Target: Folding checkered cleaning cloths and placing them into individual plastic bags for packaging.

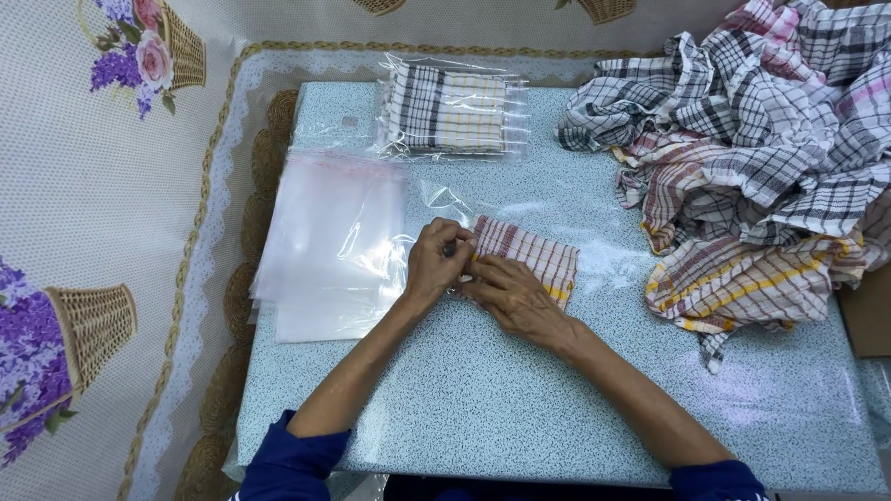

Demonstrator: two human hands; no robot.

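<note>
1. Left hand (pixel 437 262) pinches the edge of a folded checked cloth (pixel 527 254) mid-table (pixel 519 404)
2. Right hand (pixel 511 298) flat, pressing the cloth
3. Clear bags (pixel 331 246) just left; loose cloth pile (pixel 770 164) right

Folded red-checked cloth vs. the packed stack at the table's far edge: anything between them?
Head view: only a clear plastic bag, lying flat on the table, between the folded cloth and the packed stack.

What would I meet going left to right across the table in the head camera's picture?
Stack of clear plastic bags → left hand → right hand → folded red-striped cloth → heap of loose checked cloths.
</note>
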